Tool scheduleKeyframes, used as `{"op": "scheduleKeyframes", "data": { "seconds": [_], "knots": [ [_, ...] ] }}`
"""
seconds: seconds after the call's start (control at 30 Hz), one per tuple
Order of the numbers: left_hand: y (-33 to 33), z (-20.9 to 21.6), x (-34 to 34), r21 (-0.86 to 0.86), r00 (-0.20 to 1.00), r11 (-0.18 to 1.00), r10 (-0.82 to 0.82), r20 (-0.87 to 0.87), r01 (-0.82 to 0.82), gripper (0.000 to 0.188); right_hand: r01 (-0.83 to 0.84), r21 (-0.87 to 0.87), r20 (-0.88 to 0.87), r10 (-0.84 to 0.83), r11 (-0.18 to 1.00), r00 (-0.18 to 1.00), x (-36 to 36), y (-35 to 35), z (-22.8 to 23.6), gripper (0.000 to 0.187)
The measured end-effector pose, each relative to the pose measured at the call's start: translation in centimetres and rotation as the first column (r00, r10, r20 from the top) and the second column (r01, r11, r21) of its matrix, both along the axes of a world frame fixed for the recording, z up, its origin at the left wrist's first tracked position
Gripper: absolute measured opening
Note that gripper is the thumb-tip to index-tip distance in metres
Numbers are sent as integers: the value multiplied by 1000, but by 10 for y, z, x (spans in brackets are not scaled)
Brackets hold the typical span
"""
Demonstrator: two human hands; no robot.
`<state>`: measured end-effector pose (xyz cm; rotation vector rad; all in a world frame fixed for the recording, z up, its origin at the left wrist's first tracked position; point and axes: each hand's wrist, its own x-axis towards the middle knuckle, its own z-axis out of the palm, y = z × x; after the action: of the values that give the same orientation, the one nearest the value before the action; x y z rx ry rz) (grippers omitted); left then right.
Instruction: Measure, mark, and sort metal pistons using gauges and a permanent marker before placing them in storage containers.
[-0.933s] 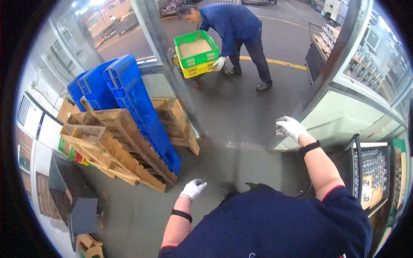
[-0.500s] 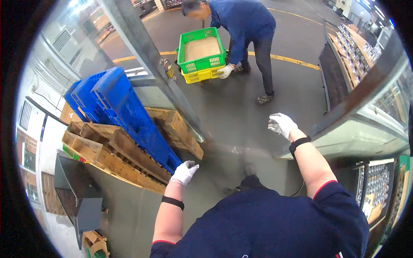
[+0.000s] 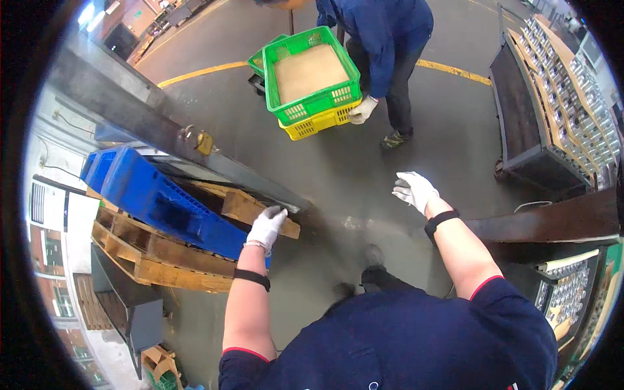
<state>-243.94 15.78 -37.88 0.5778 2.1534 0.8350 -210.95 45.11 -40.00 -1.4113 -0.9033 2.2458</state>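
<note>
My left hand (image 3: 267,229), in a white glove, is held out in the air with its fingers loosely bent and nothing in it. In the view it lies nearest the end of the leaning pallets. My right hand (image 3: 416,190), gloved too, reaches forward with its fingers apart and empty. Ahead, a green plastic crate (image 3: 356,73) stands stacked on a yellow crate (image 3: 303,129); a flat tan sheet or filling (image 3: 311,73) shows inside the green one. A co-worker (image 3: 383,39) in blue bends over the stack, one gloved hand on the yellow crate's side. Neither of my hands touches the crates.
Blue plastic pallets (image 3: 156,201) and wooden pallets (image 3: 182,260) lean at my left, beside a metal door post (image 3: 240,175). A brown beam (image 3: 552,218) juts in at right. Beyond it stands a cart (image 3: 539,130) with rows of shiny metal parts. A second rack (image 3: 569,286) is nearby.
I have come forward through the doorway, so the crates and co-worker look larger and closer. Both my hands stay raised and empty. The crates are still in the co-worker's grip.
</note>
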Motion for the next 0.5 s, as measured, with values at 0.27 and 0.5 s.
{"op": "scheduleKeyframes", "data": {
  "seconds": [0.27,0.5],
  "knots": [
    [79,32,-5,-3,986,990,139,89,-139,64,-49,-58,-42,46,997,998,-13,28,-18,48],
    [146,13,-47,207,816,826,418,398,-524,94,101,-143,-3,-102,985,995,-14,52,-41,62]
  ]
}}
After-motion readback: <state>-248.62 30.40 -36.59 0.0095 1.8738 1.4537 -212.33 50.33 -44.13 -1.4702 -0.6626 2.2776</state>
